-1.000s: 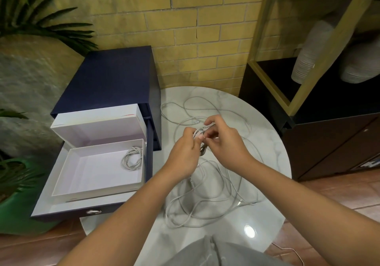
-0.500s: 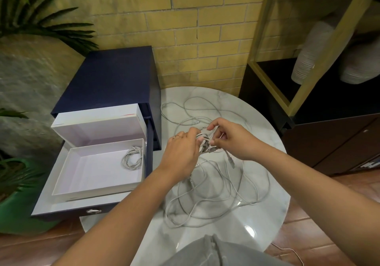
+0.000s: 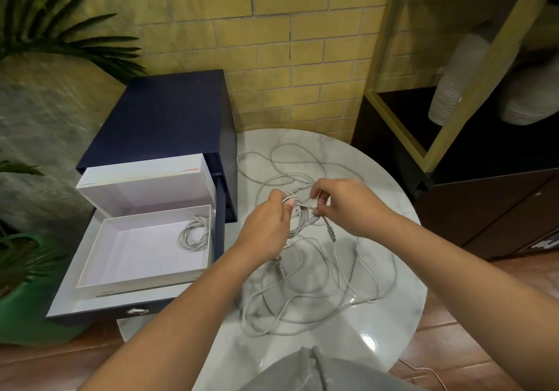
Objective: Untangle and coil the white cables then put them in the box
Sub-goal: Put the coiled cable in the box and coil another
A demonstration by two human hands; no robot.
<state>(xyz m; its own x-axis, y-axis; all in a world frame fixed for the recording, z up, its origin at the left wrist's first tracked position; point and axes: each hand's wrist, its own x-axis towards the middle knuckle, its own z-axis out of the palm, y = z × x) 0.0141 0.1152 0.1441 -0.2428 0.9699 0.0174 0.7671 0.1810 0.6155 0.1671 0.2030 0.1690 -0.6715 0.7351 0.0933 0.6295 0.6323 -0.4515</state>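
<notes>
Vs. 1 s ago the right hand had drawn away toward 3 o'clock from the left hand, and a plug end hung free under it. The left hand was clamped on a small coil; the right hand pinched its tail, prob. for the last wrap, so this cable was nearly ready. One coiled cable lay in the box, at 9 o'clock of the hands. The loose tangle lay on the table, with loops near the rim at 4 o'clock. Only the drawer wall stood between.

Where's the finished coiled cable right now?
Head view, left of the table: the coiled cable lies inside the white box, in its far right corner, on the open drawer.
</notes>
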